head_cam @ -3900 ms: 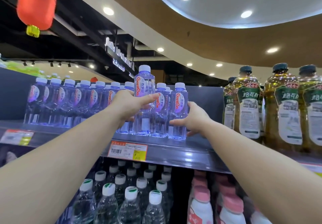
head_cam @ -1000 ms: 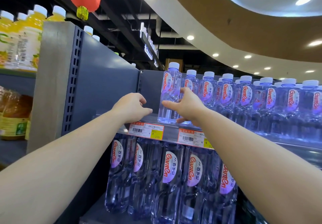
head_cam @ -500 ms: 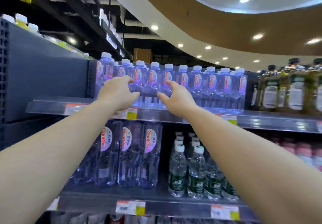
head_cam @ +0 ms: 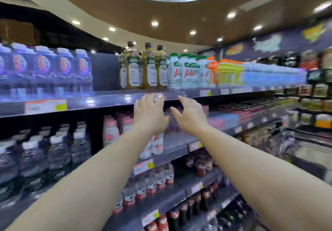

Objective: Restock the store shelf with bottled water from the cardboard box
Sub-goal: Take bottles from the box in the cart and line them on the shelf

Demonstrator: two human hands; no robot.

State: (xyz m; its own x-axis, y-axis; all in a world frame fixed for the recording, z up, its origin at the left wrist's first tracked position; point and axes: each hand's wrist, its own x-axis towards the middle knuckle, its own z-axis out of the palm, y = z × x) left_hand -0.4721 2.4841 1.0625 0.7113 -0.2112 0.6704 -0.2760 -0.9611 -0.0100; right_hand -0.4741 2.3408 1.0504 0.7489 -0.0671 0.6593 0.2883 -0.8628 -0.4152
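Note:
A row of clear water bottles with red-lettered labels (head_cam: 45, 70) stands on the top shelf (head_cam: 100, 99) at the far left. My left hand (head_cam: 150, 114) and my right hand (head_cam: 188, 115) are raised side by side just below that shelf's front edge, to the right of the water. Both have loosely spread fingers and hold nothing. No cardboard box is in view. The picture is blurred by motion.
Yellowish bottles with dark caps (head_cam: 142, 69), white bottles with green caps (head_cam: 186, 72) and orange-capped drinks (head_cam: 224, 72) fill the top shelf to the right. Smaller water bottles (head_cam: 45, 157) and pink-capped bottles (head_cam: 111, 133) stand on lower shelves. Shelving (head_cam: 269, 132) runs on to the right.
The view has swung right and the water row now lies far left. Both hands have come away from the bottles and hang empty below the shelf edge.

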